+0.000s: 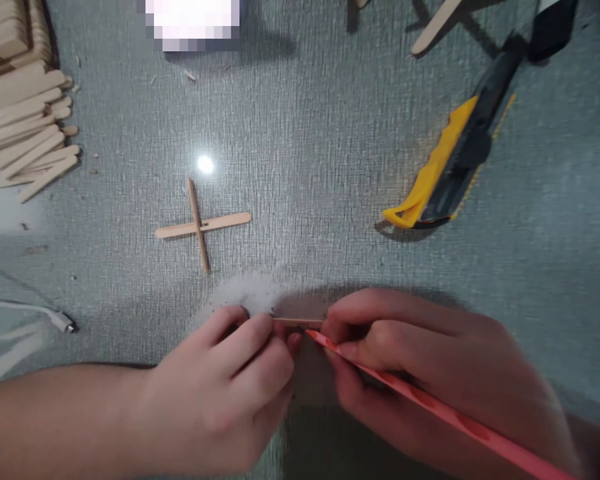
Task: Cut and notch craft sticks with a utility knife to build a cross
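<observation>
My left hand point(230, 387) is closed, its fingers pinching one end of a wooden craft stick point(297, 323) held edge-on above the table. My right hand point(420, 373) grips a pink pencil point(425, 400) with darker red patches. The pencil's tip is at the middle of the stick, and the right fingertips also meet the stick's other end. Most of both stick ends is hidden by fingers. Beyond my left hand, two craft sticks form a cross point(225, 221); one lies flat and the other stands on edge across it.
A yellow and black utility knife point(450, 160) lies at the right. Loose craft sticks point(30, 133) are heaped at the upper left. Another stick point(437, 27) and a black object point(553, 30) lie at the upper right. A white cable point(35, 308) ends at the left.
</observation>
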`<move>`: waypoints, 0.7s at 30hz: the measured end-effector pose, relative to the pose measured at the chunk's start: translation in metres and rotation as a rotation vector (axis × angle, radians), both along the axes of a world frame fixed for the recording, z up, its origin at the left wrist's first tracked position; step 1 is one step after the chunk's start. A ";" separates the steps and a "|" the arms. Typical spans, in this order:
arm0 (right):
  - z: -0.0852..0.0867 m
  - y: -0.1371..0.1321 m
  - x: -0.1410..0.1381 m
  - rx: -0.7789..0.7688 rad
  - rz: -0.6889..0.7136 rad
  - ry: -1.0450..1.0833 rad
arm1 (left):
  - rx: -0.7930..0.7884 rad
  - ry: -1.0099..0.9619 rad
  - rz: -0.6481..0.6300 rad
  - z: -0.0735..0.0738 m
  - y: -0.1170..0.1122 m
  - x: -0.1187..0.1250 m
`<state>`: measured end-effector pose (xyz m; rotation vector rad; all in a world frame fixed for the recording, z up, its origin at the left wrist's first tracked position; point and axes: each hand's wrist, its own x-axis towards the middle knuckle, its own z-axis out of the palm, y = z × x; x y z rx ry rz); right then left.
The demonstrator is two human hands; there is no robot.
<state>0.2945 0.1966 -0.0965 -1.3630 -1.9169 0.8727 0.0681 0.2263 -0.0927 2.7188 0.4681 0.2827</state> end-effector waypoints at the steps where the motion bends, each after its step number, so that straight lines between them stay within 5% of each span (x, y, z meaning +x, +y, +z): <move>1: 0.000 0.000 0.000 0.005 -0.002 -0.006 | -0.001 0.000 0.002 0.000 0.000 0.000; 21: 0.000 0.000 0.002 -0.007 -0.026 -0.005 | -0.033 -0.011 0.003 0.003 0.000 0.001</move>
